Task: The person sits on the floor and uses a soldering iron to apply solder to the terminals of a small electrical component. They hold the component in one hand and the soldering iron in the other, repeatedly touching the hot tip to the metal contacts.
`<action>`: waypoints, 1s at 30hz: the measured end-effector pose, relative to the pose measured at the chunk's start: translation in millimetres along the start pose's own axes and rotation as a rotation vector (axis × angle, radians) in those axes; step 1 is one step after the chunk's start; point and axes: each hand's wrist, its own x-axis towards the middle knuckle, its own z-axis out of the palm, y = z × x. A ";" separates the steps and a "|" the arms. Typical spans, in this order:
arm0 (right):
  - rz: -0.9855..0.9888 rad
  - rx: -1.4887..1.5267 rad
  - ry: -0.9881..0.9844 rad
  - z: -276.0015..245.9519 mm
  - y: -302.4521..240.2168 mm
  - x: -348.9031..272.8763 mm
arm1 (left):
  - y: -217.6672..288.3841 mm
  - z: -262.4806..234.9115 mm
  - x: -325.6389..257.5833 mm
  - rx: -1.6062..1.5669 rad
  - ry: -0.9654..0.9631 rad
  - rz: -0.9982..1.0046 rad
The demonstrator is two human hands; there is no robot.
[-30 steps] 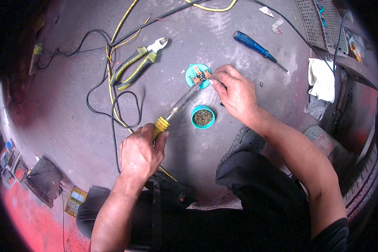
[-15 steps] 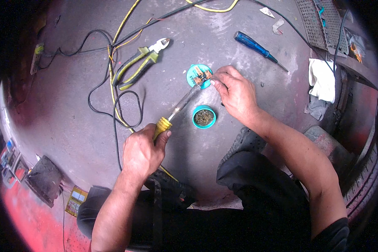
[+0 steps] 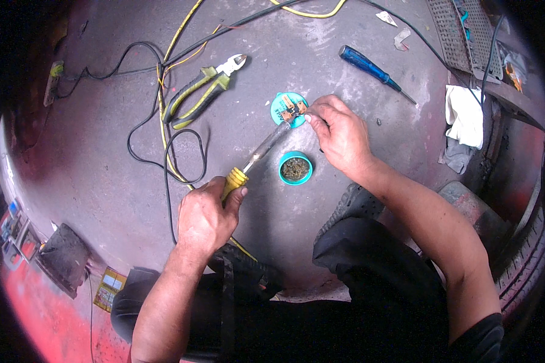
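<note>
My left hand [image 3: 204, 219] is closed round the yellow handle of a soldering iron [image 3: 261, 149]. The iron's metal shaft slants up and away, its tip end at a small orange-brown electronic part [image 3: 292, 111]. That part lies on a round teal lid [image 3: 280, 104] on the floor. Fingers of my right hand [image 3: 340, 132] are pinched together at the part's right edge; what they grip there is too small to make out. Just nearer to me stands a round teal tin [image 3: 295, 168] with brownish, grainy stuff inside.
Yellow-and-black diagonal cutters [image 3: 201, 92] lie left of the lid, beside black and yellow cables [image 3: 161, 115]. A blue screwdriver [image 3: 372, 69] rests at the far right. White cloth [image 3: 464, 115] and a tyre [image 3: 521, 269] are along the right side.
Almost nothing differs; both hands and the soldering iron hold the same pose over the lid. The whole view has shifted very slightly.
</note>
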 end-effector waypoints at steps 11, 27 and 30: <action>0.015 -0.012 -0.017 -0.1 -1.9 1.1 | -2.8 1.5 -0.9 0.000 0.011 0.005; 0.010 -0.015 0.004 1.7 -0.6 1.0 | -5.0 1.7 3.0 -0.034 -0.036 -0.024; 0.016 -0.022 0.011 2.1 1.1 0.6 | -5.3 3.1 5.1 -0.020 -0.041 -0.021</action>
